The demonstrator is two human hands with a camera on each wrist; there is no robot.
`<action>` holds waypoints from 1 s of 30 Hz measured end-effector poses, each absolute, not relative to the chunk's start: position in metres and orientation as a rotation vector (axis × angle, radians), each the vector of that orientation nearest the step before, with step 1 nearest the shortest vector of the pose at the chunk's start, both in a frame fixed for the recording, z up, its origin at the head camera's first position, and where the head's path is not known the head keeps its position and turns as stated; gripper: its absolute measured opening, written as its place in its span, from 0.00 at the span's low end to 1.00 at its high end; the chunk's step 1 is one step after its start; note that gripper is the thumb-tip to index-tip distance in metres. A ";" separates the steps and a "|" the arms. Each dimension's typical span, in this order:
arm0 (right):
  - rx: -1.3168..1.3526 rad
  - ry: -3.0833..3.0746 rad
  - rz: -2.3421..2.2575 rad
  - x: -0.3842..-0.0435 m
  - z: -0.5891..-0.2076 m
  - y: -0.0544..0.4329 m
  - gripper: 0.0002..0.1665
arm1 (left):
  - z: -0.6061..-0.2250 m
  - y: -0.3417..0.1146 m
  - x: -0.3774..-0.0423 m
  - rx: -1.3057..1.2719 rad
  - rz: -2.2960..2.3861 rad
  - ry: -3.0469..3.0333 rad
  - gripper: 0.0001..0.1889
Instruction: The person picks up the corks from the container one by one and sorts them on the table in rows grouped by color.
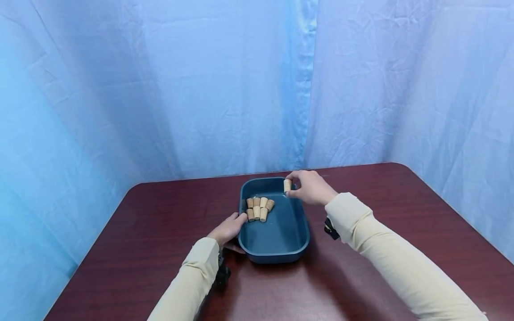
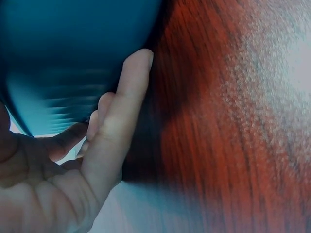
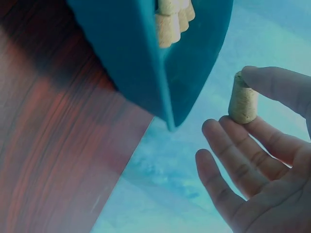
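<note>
A dark blue, deep rectangular tray (image 1: 274,256) stands on the table. Inside it, toward its left side, several tapered cork stoppers (image 1: 257,212) lie grouped in two rows, one of them tilted. My right hand (image 1: 312,186) is over the tray's far right corner, pinching a single cork stopper (image 3: 243,101) between thumb and fingertips; the lower fingers are spread. At the tray's left side, my left hand (image 1: 228,229) holds the wall, its top digit at the rim. In the left wrist view its little finger (image 2: 119,109) lies along the outer wall near the tabletop.
The reddish-brown wooden table (image 1: 172,223) has rounded far corners. Light blue curtains (image 1: 225,89) hang behind it and along both sides. A black wrist strap (image 1: 331,228) shows below the right sleeve.
</note>
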State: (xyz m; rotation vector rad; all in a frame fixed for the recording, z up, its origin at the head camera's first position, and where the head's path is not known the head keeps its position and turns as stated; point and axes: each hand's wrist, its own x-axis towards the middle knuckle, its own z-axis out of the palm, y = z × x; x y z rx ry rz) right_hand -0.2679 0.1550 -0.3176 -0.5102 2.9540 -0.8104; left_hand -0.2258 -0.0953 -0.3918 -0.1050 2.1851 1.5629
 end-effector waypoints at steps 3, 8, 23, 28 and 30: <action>-0.508 2.955 -0.848 -0.267 -0.319 0.164 0.22 | -0.391 -0.095 -0.226 -0.102 1.568 2.184 0.33; -0.520 2.954 -0.888 -0.267 -0.322 0.177 0.20 | -0.391 -0.095 -0.225 -0.102 1.570 2.182 0.32; -0.608 2.971 -0.861 -0.267 -0.346 0.210 0.21 | -0.391 -0.094 -0.226 -0.112 1.553 2.193 0.32; -0.578 2.973 -0.838 -0.269 -0.354 0.215 0.22 | -0.392 -0.094 -0.226 -0.112 1.538 2.203 0.33; -0.575 2.980 -0.820 -0.270 -0.358 0.217 0.22 | -0.392 -0.094 -0.226 -0.112 1.539 2.203 0.33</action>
